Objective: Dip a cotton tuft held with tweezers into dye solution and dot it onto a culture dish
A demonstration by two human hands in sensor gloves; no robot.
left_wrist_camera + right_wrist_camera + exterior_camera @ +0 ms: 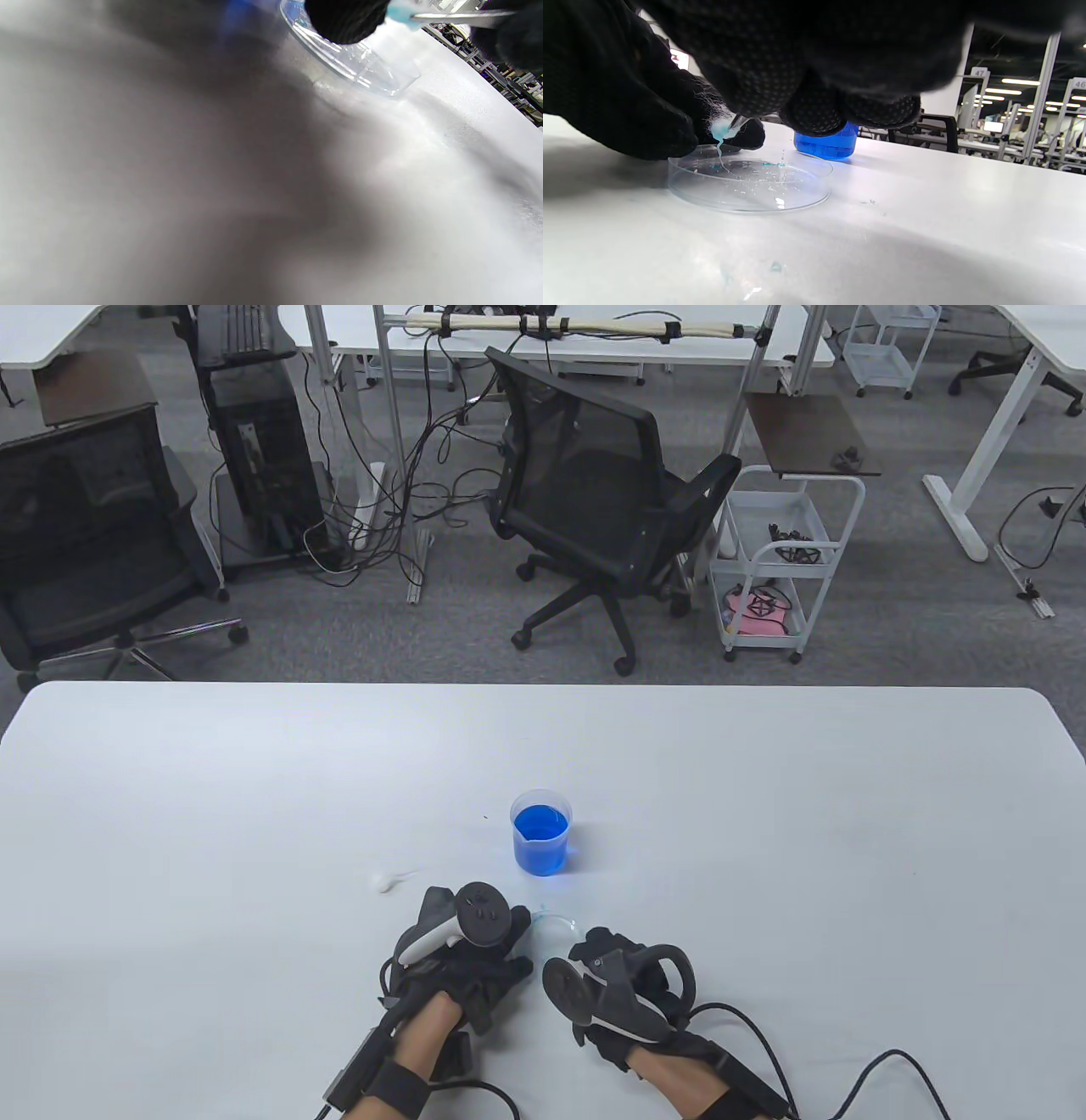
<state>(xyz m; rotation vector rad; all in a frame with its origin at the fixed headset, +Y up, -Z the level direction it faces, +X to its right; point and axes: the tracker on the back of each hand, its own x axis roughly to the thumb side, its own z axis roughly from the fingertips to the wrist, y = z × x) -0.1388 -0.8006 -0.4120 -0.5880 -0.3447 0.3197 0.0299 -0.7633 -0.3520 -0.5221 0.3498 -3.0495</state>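
Two numbered pillar signs read "47" and "46" behind beaker.

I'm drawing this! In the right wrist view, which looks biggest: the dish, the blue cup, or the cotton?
1. Culture dish, widest by far.
2. Blue dye cup, though fingers hide its top and it sits farther back, so it may really be bigger.
3. Cotton tuft, smallest.

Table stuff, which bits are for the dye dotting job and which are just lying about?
For the job:
- beaker of blue dye
- culture dish
- tweezers
- dyed cotton tuft

Lying about:
- loose white cotton
- office chair
- white cart
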